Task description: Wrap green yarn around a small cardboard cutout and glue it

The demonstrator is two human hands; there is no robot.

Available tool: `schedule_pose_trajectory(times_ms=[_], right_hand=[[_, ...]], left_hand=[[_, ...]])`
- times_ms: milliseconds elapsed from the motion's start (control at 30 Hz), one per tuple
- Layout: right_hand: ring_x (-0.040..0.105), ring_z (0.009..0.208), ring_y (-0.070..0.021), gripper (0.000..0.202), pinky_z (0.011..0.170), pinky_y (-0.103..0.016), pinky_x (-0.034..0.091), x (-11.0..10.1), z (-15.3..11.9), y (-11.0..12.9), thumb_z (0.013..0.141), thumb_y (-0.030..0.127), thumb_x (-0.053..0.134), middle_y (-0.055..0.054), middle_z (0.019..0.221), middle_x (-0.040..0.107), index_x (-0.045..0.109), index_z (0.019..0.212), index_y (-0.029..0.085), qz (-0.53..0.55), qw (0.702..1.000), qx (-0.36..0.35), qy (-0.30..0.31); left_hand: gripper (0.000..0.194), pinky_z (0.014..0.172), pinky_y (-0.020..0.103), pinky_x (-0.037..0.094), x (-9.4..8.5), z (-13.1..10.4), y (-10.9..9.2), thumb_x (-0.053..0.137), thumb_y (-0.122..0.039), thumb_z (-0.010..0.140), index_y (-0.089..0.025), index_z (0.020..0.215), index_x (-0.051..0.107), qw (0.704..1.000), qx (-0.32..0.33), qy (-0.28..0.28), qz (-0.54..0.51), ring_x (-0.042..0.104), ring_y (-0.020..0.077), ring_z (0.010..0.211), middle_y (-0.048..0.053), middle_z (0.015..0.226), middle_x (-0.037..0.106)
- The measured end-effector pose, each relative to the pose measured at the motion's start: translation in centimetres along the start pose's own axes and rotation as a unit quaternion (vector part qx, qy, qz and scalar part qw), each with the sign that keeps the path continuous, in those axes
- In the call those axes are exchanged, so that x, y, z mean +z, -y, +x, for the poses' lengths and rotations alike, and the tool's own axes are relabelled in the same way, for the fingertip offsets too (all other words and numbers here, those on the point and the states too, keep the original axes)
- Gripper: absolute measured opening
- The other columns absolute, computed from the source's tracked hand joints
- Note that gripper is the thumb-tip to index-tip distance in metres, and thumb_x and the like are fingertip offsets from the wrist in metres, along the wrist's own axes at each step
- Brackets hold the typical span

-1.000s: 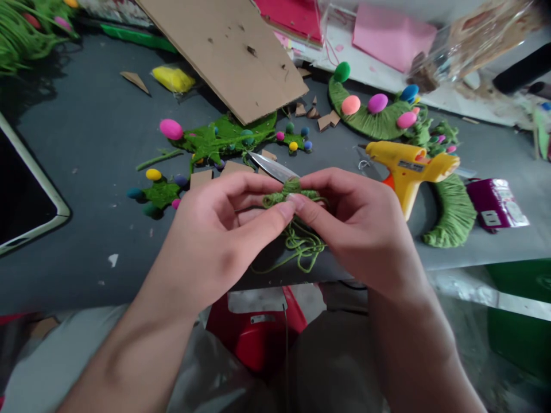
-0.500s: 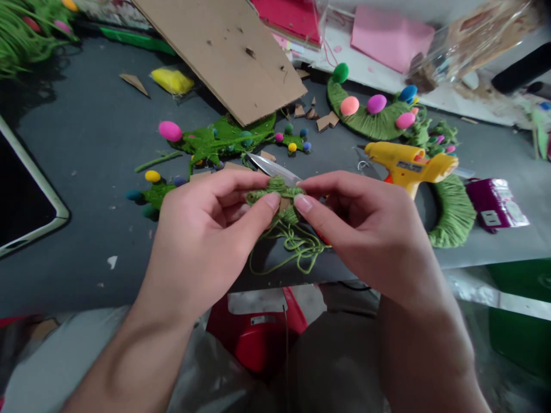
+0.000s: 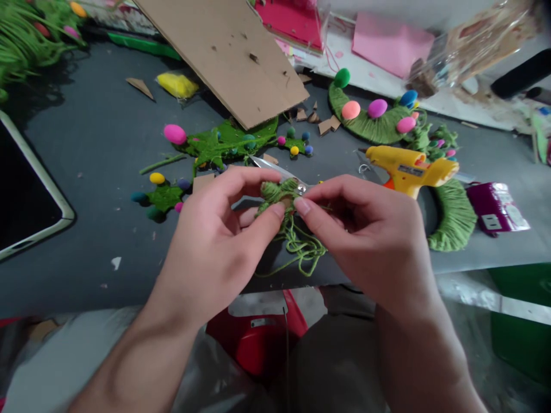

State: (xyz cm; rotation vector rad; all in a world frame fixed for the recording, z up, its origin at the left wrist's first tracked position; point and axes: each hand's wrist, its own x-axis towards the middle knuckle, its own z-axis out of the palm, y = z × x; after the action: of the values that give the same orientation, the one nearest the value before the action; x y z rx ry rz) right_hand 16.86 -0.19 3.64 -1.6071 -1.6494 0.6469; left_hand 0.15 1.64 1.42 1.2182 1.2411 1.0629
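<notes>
My left hand (image 3: 219, 241) is closed around a small cardboard star (image 3: 275, 192) wrapped in green yarn, its thumb on the near face where some bare cardboard shows. At the star's right side, my right hand (image 3: 365, 229) pinches the green yarn between thumb and index finger; its other fingers are curled and partly hidden. Loose loops of yarn (image 3: 303, 246) hang below the star onto the table edge. Just behind my fingertips lies a pair of scissors (image 3: 267, 163), blades pointing left, handles mostly covered by my right hand.
A yellow glue gun (image 3: 398, 163) lies right, by a yarn-wrapped ring (image 3: 456, 218) and purple packet (image 3: 497, 206). Pompom-trimmed green stars (image 3: 166, 198), a decorated wreath (image 3: 379, 126) and a cardboard sheet (image 3: 232, 63) lie behind. A tablet (image 3: 26, 189) sits left.
The star has turned and tilted between my hands and shifted slightly right. My left hand has moved a little to the right, uncovering more of the scissors' pivot. The view has shifted slightly.
</notes>
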Motion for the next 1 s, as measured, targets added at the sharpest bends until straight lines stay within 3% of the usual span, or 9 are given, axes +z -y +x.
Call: schedule_pose_trajectory(times_ms=[167, 333, 567, 700, 800, 1000], right_hand=[[0.054, 0.059, -0.0128, 0.004, 0.053, -0.028, 0.046, 0.1, 0.1, 0.2, 0.089, 0.025, 0.073, 0.0, 0.071, 0.066, 0.073, 0.085, 0.024, -0.016, 1.0, -0.019, -0.005], [0.056, 0.062, -0.0114, 0.006, 0.056, -0.027, 0.048, -0.2, 0.1, 0.3, 0.089, 0.019, 0.071, 0.001, 0.075, 0.067, 0.073, 0.087, 0.024, -0.025, 0.999, -0.047, 0.009], [0.055, 0.062, -0.0149, 0.012, 0.059, -0.032, 0.051, -0.7, 0.0, 0.3, 0.088, 0.015, 0.067, -0.002, 0.078, 0.067, 0.072, 0.085, 0.025, -0.044, 0.997, -0.069, 0.014], [0.05, 0.056, -0.0125, 0.004, 0.052, -0.029, 0.047, -0.5, -0.1, 0.4, 0.09, 0.025, 0.07, -0.001, 0.07, 0.062, 0.071, 0.086, 0.024, -0.037, 0.999, -0.037, -0.01], [0.047, 0.054, -0.0105, 0.012, 0.046, -0.026, 0.039, -0.1, 0.1, 0.4, 0.091, 0.034, 0.071, 0.001, 0.068, 0.06, 0.071, 0.089, 0.022, -0.008, 1.0, 0.005, -0.016], [0.048, 0.057, -0.0107, 0.014, 0.047, -0.025, 0.037, 0.5, 0.3, -0.3, 0.089, 0.036, 0.075, 0.001, 0.07, 0.06, 0.072, 0.092, 0.022, 0.03, 0.999, 0.027, -0.004]], left_hand=[[0.018, 0.067, 0.025, 0.061, -0.1, 0.0, 0.2, 0.082, -0.027, 0.081, -0.028, 0.099, 0.076, 1.0, 0.002, 0.003, -0.027, 0.073, 0.0202, 0.091, 0.001, 0.107, 0.076], [0.018, 0.075, 0.024, 0.061, -0.4, 0.0, 0.3, 0.08, -0.02, 0.083, -0.028, 0.099, 0.077, 0.997, 0.006, 0.027, -0.066, 0.071, 0.0155, 0.087, -0.003, 0.103, 0.076], [0.016, 0.073, 0.021, 0.06, -0.3, 0.0, 0.3, 0.077, -0.017, 0.085, -0.028, 0.097, 0.077, 0.996, 0.003, 0.032, -0.084, 0.07, 0.0131, 0.084, -0.003, 0.1, 0.075], [0.008, 0.072, 0.023, 0.062, -0.1, 0.0, 0.3, 0.08, -0.023, 0.084, -0.026, 0.091, 0.077, 0.998, 0.009, 0.003, -0.058, 0.073, 0.0146, 0.082, -0.002, 0.094, 0.076], [0.009, 0.07, 0.024, 0.063, -0.1, -0.1, 0.4, 0.081, -0.025, 0.083, -0.028, 0.092, 0.078, 0.999, 0.009, -0.005, -0.044, 0.074, 0.0158, 0.079, -0.002, 0.093, 0.077], [0.013, 0.068, 0.024, 0.064, -0.2, -0.2, 0.5, 0.081, -0.026, 0.084, -0.032, 0.095, 0.079, 0.999, -0.001, 0.0, -0.034, 0.075, 0.0172, 0.078, -0.002, 0.092, 0.078]])
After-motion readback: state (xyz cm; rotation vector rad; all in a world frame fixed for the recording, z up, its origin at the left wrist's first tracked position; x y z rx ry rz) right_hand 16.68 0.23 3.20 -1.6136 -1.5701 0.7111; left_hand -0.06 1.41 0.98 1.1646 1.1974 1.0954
